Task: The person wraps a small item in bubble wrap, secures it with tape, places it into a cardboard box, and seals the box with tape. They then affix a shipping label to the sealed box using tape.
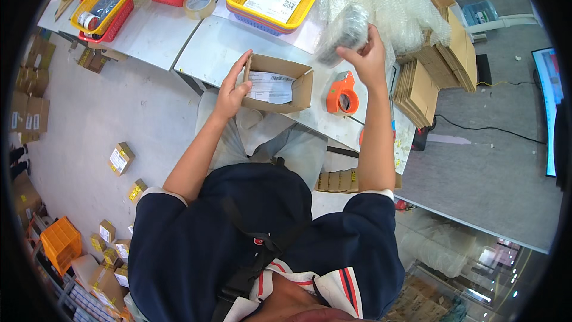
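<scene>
My left hand (233,87) grips the left wall of an open cardboard box (300,91) at the table's near edge. A printed paper sheet (270,87) lies inside that box. Up and to the right, my right hand (368,56) holds a bubble-wrapped item (344,36) above the table; its contents look dark but cannot be made out. Below the item, an orange tape dispenser (342,94) rests on the white table (210,49). Sheets of bubble wrap (389,4) lie behind my right hand.
A yellow plastic basket (272,27) bearing a printed sheet stands behind the box, with a tape roll (199,5) to its left. More baskets (107,9) hold bottles. Flattened cardboard boxes (415,94) stand at the right. Scissors partly show beneath my right forearm.
</scene>
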